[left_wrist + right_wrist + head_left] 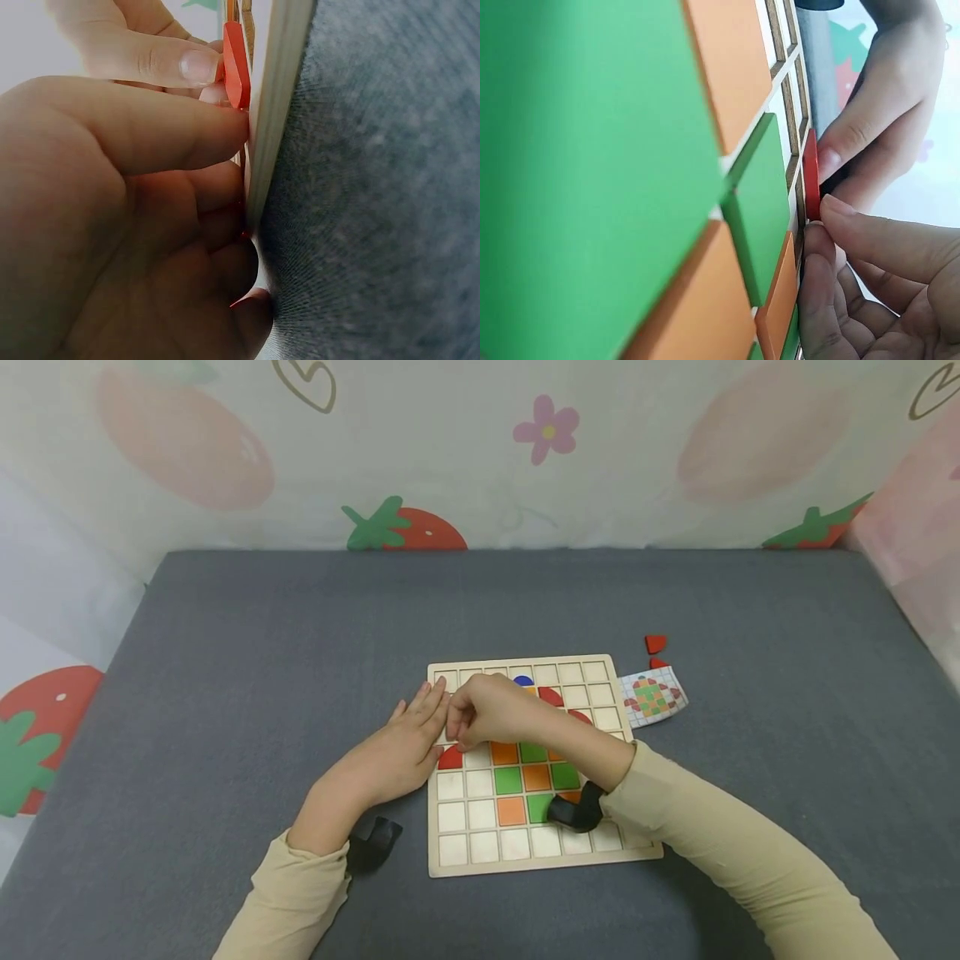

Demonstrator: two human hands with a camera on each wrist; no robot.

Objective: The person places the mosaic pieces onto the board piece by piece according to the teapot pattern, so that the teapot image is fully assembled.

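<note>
A red tile [450,757] with a rounded corner lies over a cell in the left column of a wooden grid board [543,867]. My right hand [495,710] reaches across the board, with its thumb and forefinger bent together at the tile's upper edge. In the left wrist view the right thumb touches the red tile [237,64]. My left hand [401,747] lies along the board's left edge, fingers straight, its thumb beside the tile. Green tiles [507,780] and orange tiles [512,811] fill several cells. The right hand and forearm hide part of the board.
A pattern card [651,696] lies against the board's right side. Two loose red tiles [656,644] are just beyond it. A blue piece [523,681] sits near the board's top. The grey tabletop [262,652] surrounds the board, with a strawberry-print curtain [600,460] behind.
</note>
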